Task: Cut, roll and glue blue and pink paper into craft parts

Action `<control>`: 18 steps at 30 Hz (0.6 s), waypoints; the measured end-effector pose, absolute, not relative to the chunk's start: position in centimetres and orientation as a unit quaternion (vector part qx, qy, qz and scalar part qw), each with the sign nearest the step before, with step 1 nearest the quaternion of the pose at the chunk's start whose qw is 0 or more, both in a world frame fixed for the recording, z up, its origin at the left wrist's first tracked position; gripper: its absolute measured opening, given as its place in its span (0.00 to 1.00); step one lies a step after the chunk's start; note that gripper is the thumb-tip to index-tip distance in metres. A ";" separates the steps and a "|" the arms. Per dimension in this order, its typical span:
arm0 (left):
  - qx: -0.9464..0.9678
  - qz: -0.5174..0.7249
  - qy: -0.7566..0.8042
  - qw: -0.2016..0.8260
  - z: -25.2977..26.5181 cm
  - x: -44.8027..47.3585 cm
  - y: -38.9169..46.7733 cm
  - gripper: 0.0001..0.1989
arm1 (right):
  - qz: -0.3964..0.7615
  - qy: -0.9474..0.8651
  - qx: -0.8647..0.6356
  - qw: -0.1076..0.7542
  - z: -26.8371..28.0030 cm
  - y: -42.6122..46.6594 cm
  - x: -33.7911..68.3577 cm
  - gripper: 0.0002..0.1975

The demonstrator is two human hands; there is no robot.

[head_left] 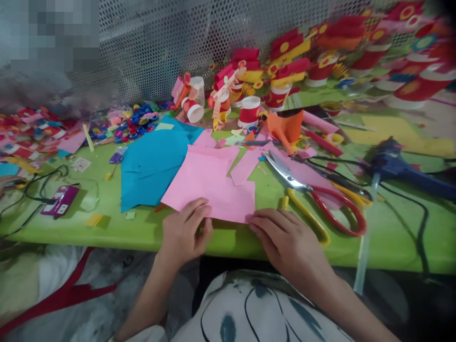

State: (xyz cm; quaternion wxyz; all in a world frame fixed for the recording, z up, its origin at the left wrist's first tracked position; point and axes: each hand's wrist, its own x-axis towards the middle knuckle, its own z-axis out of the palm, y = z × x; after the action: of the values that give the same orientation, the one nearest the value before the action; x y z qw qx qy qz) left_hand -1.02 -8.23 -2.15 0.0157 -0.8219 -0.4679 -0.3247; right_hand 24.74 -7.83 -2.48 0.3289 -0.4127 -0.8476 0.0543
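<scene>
A pink sheet of paper (pixel 210 178) with a notch cut into its upper right side lies at the table's front edge. My left hand (pixel 187 228) pinches its lower edge between thumb and fingers. At the sheet's lower right corner, my right hand (pixel 285 232) has its fingertips closed on the paper. Scissors with one red and one yellow handle (pixel 337 216) rest just beyond my right hand, blades apart and pointing to the upper left. Behind the pink sheet, partly covered by it, is blue paper (pixel 153 166).
A glue gun (pixel 399 161) with its cord and a clear glue stick (pixel 366 237) is at the right. Paper-cup models (pixel 249 111) stand along the back before a perforated metal screen (pixel 160 42). Orange paper (pixel 285 128), pink scraps and a purple box (pixel 60 200) lie on the green table (pixel 117 228).
</scene>
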 end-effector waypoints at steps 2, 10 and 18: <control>-0.817 -0.326 -0.475 -0.007 -2.1 -1.3 -8.1 0.13 | 0.059 -0.847 -0.417 0.323 -2.4 -7.7 24.7 0.06; -0.765 -0.393 -0.496 -0.120 -0.7 -0.9 -9.5 0.14 | 0.057 -0.838 -0.441 0.316 -2.6 -7.4 24.4 0.07; -0.868 -0.267 -0.418 -0.008 -2.1 2.8 -9.7 0.17 | 0.053 -0.842 -0.442 0.305 -2.8 -7.4 24.4 0.07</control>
State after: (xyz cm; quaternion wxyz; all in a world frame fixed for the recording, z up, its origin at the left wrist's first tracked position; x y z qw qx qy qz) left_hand 2.78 -9.67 -2.11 -0.0079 -0.8681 -0.4182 -0.2674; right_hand 24.42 -7.45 -2.76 0.3050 -0.4422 -0.8418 0.0531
